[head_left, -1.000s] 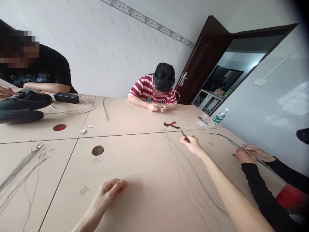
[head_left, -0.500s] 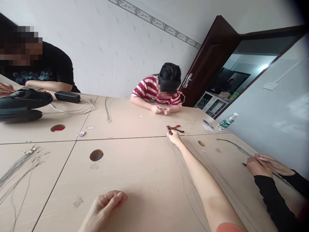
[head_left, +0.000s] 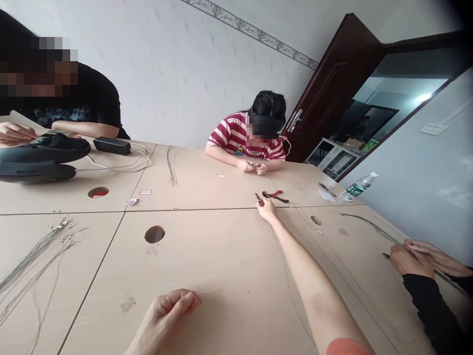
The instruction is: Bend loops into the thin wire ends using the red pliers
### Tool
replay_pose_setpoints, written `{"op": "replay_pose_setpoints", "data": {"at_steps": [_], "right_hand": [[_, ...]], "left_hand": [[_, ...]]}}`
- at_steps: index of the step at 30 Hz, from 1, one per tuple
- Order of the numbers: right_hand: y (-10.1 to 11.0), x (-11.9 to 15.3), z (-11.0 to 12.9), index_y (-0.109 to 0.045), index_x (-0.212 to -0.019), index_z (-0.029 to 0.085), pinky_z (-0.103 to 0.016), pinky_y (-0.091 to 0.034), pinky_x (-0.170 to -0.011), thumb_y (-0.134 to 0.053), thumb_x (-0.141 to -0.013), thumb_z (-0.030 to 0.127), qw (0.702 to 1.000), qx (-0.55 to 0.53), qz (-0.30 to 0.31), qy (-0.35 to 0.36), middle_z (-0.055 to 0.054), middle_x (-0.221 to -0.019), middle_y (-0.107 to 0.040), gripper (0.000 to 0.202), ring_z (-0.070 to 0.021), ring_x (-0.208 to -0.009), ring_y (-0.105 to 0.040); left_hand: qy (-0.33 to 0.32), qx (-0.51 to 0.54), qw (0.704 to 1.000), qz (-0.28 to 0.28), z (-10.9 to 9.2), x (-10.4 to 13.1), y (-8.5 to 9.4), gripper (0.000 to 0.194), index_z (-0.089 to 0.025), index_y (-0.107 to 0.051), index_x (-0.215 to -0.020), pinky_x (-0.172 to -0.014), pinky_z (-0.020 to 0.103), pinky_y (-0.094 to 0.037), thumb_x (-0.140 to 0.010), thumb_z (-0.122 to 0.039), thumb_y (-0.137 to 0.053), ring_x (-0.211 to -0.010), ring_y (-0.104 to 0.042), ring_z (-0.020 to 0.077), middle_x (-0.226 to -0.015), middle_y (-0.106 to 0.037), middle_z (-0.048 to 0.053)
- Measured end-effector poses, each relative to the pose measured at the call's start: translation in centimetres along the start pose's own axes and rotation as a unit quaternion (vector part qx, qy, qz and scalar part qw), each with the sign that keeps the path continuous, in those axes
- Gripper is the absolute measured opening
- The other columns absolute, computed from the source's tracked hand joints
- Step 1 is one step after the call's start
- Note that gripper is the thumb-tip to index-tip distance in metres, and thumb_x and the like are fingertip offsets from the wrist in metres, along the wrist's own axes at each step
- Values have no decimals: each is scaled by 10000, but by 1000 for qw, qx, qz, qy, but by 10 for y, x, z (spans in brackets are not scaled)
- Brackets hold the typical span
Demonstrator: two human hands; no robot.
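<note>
A: Right grip [head_left: 266, 209]?
B: Closed round a red-and-black hand tool [head_left: 259, 200], maybe cutters; dark end sticks out beyond the fingers.
A: Near it?
B: Pliers [head_left: 281, 198], just beyond and right, on the desk [head_left: 221, 251]. Thin wire [head_left: 287, 273] runs back from under that grip, toward the wearer.
A: Left grip [head_left: 173, 310]?
B: Fingers curled in, thumb over them. Can't tell if anything's inside. Wire bundle [head_left: 40, 249] well left of it.
</note>
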State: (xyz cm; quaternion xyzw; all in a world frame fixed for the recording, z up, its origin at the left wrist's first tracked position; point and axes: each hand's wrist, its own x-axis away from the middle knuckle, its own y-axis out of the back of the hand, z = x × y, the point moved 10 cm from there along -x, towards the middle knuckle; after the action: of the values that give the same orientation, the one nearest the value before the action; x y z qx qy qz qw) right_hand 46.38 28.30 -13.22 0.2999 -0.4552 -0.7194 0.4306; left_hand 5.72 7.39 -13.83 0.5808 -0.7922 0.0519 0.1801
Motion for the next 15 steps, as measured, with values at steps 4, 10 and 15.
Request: {"op": "replay_pose_setpoints", "data": {"at_steps": [4,10,15], "right_hand": [[17,2,-5,-580,-1235,171,-430,-548,-877,-587,-952,330,1000,-10,-17,4,-97,-1246,-602,325,-221,-1045,-629],[55,16,-16,-580,-1233,162,-436,-546,-878,-595,-947,331,995,-66,-70,7,-96,-1237,-605,332,-225,-1046,-629],[94,65,-44,-551,-1246,138,-421,-451,-980,-606,-849,332,981,-130,-141,0,-148,-1178,-654,445,-266,-1099,-616]], "left_hand": [[6,-4,1000,30,-6,3,-2,484,-220,-654,-650,-802,316,-457,-799,-656,-507,-824,-555,250,-741,-631,34],[-4,-18,999,41,-9,12,-5,484,-192,-726,-752,-750,299,-451,-824,-617,-505,-800,-570,227,-770,-668,45],[-15,-79,993,88,-15,36,7,461,-212,-765,-860,-743,299,-473,-831,-598,-513,-836,-624,243,-875,-728,61]]}}
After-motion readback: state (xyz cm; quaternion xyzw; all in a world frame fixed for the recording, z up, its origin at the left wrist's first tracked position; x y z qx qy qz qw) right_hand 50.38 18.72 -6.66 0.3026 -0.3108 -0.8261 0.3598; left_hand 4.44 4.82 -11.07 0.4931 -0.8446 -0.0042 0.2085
